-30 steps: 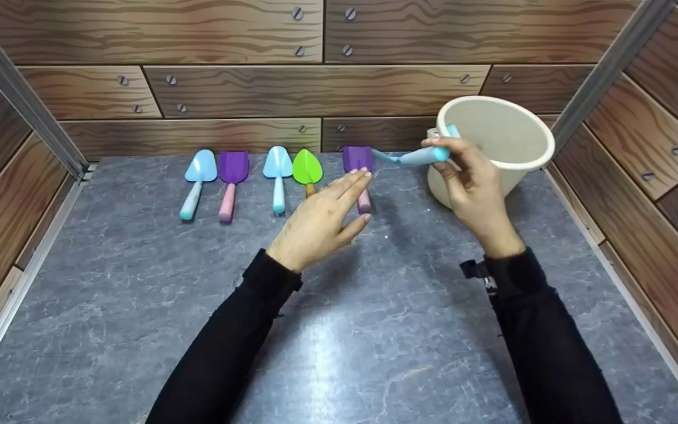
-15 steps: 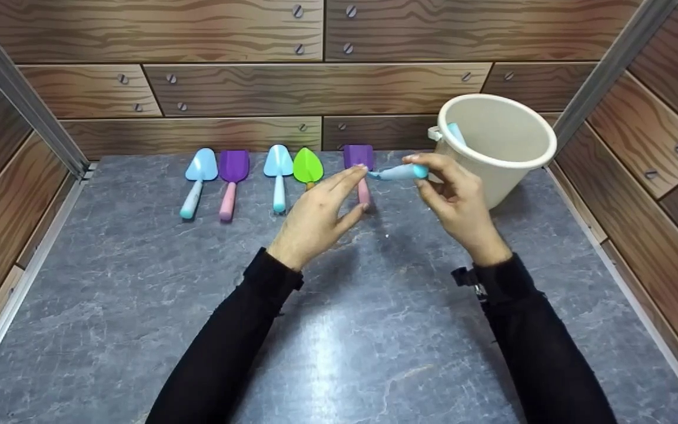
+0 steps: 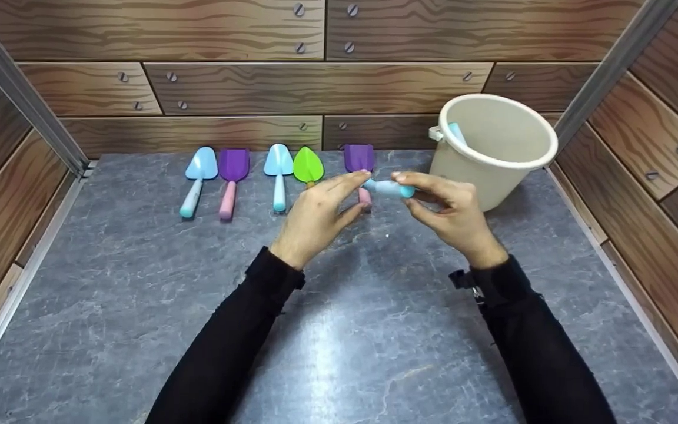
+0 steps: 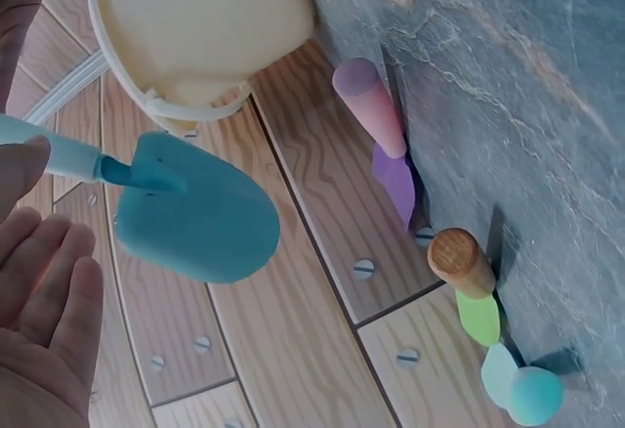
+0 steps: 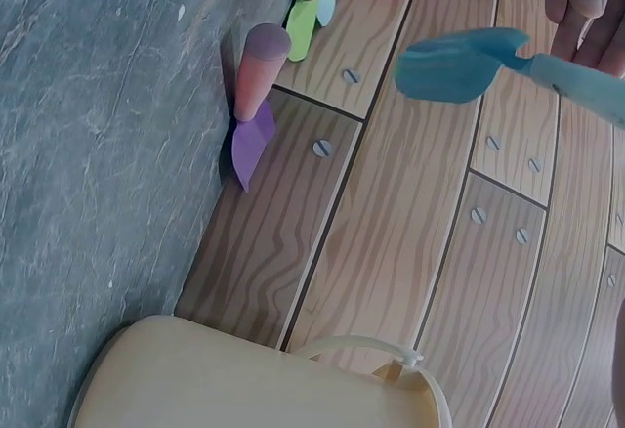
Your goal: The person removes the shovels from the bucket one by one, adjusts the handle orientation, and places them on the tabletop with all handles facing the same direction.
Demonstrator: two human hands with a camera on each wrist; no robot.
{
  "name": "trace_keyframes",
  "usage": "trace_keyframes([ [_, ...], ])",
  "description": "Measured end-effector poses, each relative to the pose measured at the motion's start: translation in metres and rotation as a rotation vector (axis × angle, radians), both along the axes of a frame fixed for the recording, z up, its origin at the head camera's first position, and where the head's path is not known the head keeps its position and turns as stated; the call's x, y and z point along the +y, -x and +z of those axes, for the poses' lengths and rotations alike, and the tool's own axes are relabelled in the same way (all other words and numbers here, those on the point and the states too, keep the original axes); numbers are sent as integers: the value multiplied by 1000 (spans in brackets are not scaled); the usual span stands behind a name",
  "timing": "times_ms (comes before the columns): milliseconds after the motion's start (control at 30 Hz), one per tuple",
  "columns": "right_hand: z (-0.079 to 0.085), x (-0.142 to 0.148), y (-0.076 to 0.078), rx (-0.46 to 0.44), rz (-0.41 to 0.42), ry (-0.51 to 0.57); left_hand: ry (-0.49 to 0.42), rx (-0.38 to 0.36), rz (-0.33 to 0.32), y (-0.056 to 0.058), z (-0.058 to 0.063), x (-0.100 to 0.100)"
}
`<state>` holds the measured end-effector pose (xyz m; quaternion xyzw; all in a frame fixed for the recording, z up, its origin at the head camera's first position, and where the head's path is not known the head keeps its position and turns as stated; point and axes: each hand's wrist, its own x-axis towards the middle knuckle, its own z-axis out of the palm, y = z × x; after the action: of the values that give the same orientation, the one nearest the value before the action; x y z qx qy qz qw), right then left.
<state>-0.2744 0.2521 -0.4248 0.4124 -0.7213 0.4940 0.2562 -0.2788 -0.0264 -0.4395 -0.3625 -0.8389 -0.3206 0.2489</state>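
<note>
My right hand (image 3: 454, 212) pinches the tail end of a light blue garden trowel (image 3: 387, 188), held above the table. Its rounded blue blade shows in the left wrist view, while in the head view my left hand (image 3: 321, 215) hides it. The left fingers are stretched out with the thumb spread, fingertips right at the trowel's neck. Beyond the hands lies a purple spade (image 3: 359, 157) with a pink handle. Beside the left hand is a green trowel (image 3: 308, 165), its brown handle mostly covered.
A cream bucket (image 3: 492, 182) stands at the back right with a light blue piece (image 3: 457, 133) inside. Left along the back wall lie a blue trowel (image 3: 279, 176), a purple spade (image 3: 233, 182) and another blue trowel (image 3: 199, 182). Wood-patterned walls (image 3: 245, 88) enclose the grey table (image 3: 139, 294).
My right hand has come left and nearer, away from the bucket, bringing the blue trowel up to my left fingertips. The left hand has hardly moved.
</note>
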Motion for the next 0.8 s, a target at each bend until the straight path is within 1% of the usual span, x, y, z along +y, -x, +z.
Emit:
trace_keyframes([
  [167, 0, -3, -2, -8, 41, -11, -13, 3, -26, 1, 3, 5],
  [300, 1, -6, -3, -9, 66, 2, -23, -7, -59, 4, 4, 9],
  [567, -2, -6, -2, -1, 82, 6, 22, 72, -130, 13, 3, 10],
  [667, -1, -6, -2, 6, 76, -25, 35, 83, -148, 15, 4, 6],
  [800, 4, -6, -4, 11, 42, -102, 52, 85, -154, 15, 5, -2],
])
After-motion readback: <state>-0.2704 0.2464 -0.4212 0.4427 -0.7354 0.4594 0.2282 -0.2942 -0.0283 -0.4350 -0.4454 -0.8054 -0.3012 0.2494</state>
